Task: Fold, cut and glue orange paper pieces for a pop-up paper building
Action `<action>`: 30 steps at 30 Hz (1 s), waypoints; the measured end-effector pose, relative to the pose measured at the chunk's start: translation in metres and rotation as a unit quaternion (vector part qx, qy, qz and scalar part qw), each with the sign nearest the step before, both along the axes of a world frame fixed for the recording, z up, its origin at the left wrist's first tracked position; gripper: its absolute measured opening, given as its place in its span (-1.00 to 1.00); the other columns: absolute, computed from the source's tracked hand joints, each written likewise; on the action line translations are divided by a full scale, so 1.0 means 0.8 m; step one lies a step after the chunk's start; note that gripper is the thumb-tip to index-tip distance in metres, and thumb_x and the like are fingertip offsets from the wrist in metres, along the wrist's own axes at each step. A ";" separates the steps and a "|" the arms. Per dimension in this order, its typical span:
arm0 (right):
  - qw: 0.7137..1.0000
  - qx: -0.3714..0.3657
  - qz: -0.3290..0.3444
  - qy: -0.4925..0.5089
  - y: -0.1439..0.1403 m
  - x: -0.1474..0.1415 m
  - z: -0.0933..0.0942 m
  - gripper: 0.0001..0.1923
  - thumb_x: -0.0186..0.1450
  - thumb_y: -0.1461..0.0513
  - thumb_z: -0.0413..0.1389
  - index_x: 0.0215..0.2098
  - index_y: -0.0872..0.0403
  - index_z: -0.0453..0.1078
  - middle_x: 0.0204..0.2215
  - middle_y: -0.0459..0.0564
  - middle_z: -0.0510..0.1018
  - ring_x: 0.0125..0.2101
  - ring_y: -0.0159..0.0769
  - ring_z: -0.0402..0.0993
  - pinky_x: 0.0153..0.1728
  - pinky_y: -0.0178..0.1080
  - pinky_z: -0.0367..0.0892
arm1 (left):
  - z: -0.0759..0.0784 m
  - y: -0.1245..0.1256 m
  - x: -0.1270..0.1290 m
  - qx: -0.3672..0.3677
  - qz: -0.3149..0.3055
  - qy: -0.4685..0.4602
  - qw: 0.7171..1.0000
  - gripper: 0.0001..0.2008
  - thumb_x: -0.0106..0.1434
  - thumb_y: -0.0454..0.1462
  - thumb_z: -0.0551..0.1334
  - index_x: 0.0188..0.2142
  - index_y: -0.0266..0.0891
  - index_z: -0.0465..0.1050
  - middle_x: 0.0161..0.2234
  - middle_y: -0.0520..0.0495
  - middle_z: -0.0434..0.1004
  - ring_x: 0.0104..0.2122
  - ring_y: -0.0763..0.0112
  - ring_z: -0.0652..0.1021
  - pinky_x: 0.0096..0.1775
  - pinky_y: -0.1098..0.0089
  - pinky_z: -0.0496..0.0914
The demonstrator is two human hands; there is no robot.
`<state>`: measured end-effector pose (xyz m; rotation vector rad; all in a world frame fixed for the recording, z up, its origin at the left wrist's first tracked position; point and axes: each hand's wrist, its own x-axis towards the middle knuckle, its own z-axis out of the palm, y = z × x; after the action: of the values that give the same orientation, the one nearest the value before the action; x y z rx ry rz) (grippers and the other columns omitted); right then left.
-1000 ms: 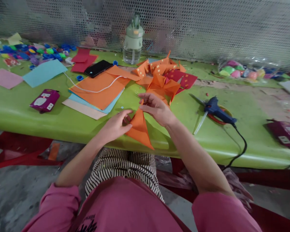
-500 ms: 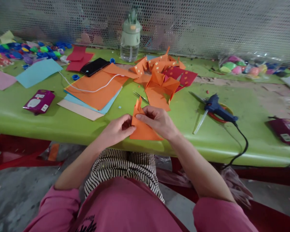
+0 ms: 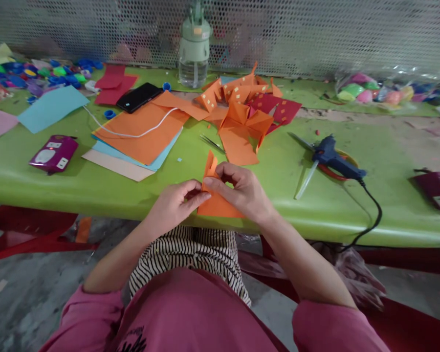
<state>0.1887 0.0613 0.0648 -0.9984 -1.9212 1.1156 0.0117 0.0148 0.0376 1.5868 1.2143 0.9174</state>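
A folded piece of orange paper (image 3: 220,207) is held at the table's front edge, its narrow folded strip standing up at the top. My left hand (image 3: 174,203) pinches its left edge between thumb and fingers. On the upper part, my right hand (image 3: 245,191) presses with the thumb while its fingers curl behind. Just beyond lie tweezers (image 3: 213,143) and a folded orange paper shape (image 3: 239,139). Behind that sit orange paper pieces with pale squares (image 3: 238,93) and a red paper piece (image 3: 278,108) with similar squares.
Left: stacked orange sheets (image 3: 143,139), a black phone (image 3: 139,97), a white cable (image 3: 132,135), a purple power socket (image 3: 54,154) and colourful plastic bits (image 3: 55,73). Right: a blue glue gun (image 3: 333,156) with its cord. A water bottle (image 3: 193,54) stands by the perforated metal screen (image 3: 278,34).
My right thumb has slid slightly left and down on the orange paper, and the left hand has shifted a little right. The upright strip looks more curled over. The view has moved slightly.
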 end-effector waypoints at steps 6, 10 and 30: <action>0.999 0.016 -0.031 -0.015 -0.006 0.000 -0.001 -0.60 0.32 -0.01 0.17 -0.52 0.04 0.26 -0.58 -0.20 0.28 -0.53 -0.45 0.13 -0.49 -0.28 0.08 | 0.000 -0.009 0.003 0.071 0.002 0.072 0.995 -0.78 0.40 -0.15 0.14 -0.31 -0.22 0.40 -0.50 0.09 0.46 -0.52 0.53 0.42 -0.42 0.49 0.29; 0.999 0.024 -0.020 -0.009 -0.009 0.000 0.001 -0.62 0.38 0.03 0.11 -0.52 0.04 0.25 -0.58 -0.19 0.27 -0.54 -0.45 0.13 -0.48 -0.30 0.12 | 0.000 -0.009 0.005 0.086 0.006 0.087 0.992 -0.72 0.41 -0.14 0.13 -0.42 -0.21 0.33 -0.55 0.12 0.39 -0.54 0.55 0.38 -0.45 0.49 0.24; 0.992 0.097 -0.002 -0.081 -0.022 0.001 0.004 -0.57 0.38 -0.07 0.08 -0.49 0.03 0.30 -0.59 -0.16 0.36 -0.55 -0.43 0.21 -0.47 -0.29 0.14 | 0.017 -0.005 -0.007 0.107 0.057 -0.034 0.992 -0.81 0.29 -0.16 0.29 -0.15 -0.19 0.46 -0.10 -0.08 0.54 -0.08 0.37 0.55 -0.10 0.37 0.51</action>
<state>0.1895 0.0440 0.0683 -1.0095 -2.1110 0.8474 0.0064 0.0112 0.0515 1.6506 1.2000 1.1989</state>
